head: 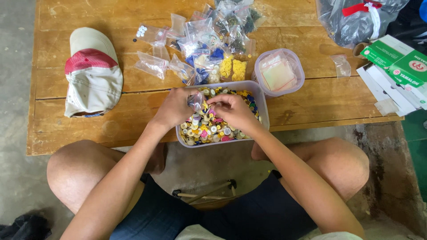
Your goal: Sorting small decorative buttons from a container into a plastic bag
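Both hands over button tub (262,100): left hand (174,108) pinches small clear bag (195,100) open; right hand (233,111) pinches buttons, should feed straight into bag mouth, low over tub.

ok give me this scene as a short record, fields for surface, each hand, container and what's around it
surface: wooden table
container: clear plastic tub full of mixed coloured buttons
left hand: left hand over the tub, fingers pinching a small clear bag
right hand: right hand over the buttons, fingertips at the bag's mouth
behind tub: pile of small bags of sorted buttons
right of pile: round tub holding empty bags
left side: red and white cap
far right: green and white boxes
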